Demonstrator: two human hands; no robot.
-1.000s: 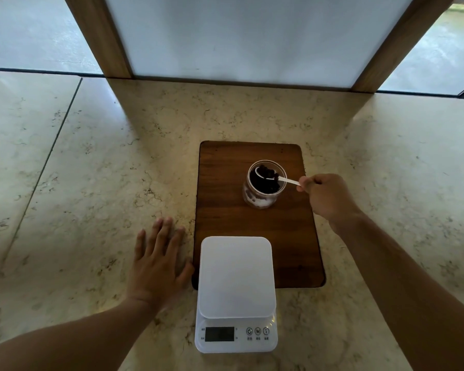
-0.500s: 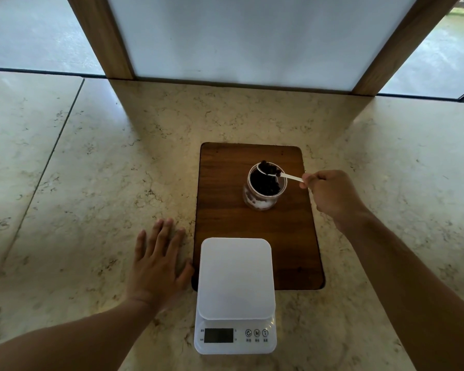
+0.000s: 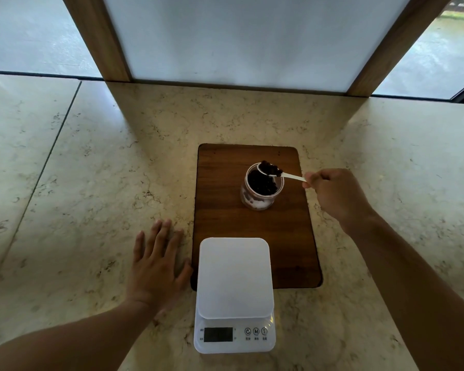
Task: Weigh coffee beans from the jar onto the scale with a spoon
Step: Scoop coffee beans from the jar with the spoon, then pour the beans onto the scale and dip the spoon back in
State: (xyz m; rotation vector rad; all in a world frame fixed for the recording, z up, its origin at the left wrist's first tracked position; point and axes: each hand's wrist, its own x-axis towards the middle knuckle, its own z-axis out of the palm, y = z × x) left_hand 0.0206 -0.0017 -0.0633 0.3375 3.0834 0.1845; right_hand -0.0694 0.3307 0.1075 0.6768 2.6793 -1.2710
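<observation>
- Right now the right hand (image 3: 335,194) pinches the handle end of a small white spoon (image 3: 284,174), whose bowl sits level with the far rim of the open jar (image 3: 260,190) and carries a heap of coffee beans (image 3: 270,167).
- Beans are piled above the spoon's edge, so any tilt or jolt on the way over could shed some onto the wooden board (image 3: 255,231) or the worktop (image 3: 97,183).
- Empty and white, the scale (image 3: 235,293) lies nearer the person, its back part over the board's near edge; the loaded spoon has open board to cross, which is where a spill seems likeliest.
- Its display looks dark, though the view is too small to tell whether it is switched on; if not, nothing poured would register.
- Flat on the worktop, fingers spread and holding nothing, the left hand (image 3: 156,266) lies just beside the scale's left edge; a nudge from it could disturb a reading.
- With the jar unheld, a spoon clipping its rim might tip or shift it.
</observation>
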